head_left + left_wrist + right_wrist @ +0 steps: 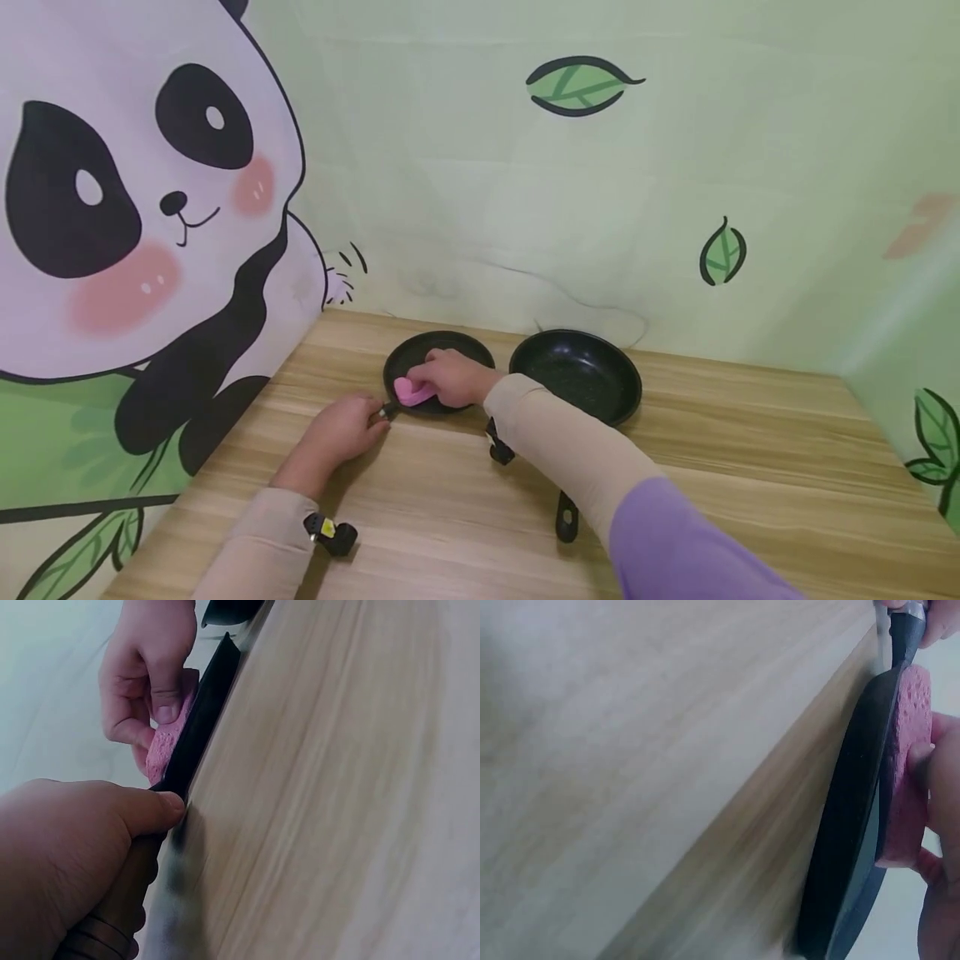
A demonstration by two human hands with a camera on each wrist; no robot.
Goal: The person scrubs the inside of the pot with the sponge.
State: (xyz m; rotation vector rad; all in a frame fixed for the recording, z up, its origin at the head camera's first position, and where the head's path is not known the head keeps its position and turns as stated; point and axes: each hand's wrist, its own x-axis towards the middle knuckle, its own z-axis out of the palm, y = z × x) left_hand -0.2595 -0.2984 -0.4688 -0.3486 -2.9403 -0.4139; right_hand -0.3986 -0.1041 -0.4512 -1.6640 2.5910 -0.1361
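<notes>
A small black frying pan [420, 348] sits toward the back left of the wooden table. My left hand [347, 429] grips its handle, thumb on top, as the left wrist view shows [90, 825]. Above the pan, my right hand [453, 377] pinches a pink sponge [414, 392] between thumb and fingers. In the right wrist view the sponge [907, 772] lies along the inside of the pan [847, 817], close to the handle end. Part of the pan is covered by the right hand in the head view.
A larger black frying pan [577, 367] stands to the right, its handle [567, 518] pointing toward me and partly hidden under my right forearm. Walls with a panda and leaf print [585, 86] border the wooden table [750, 467] at the back and sides.
</notes>
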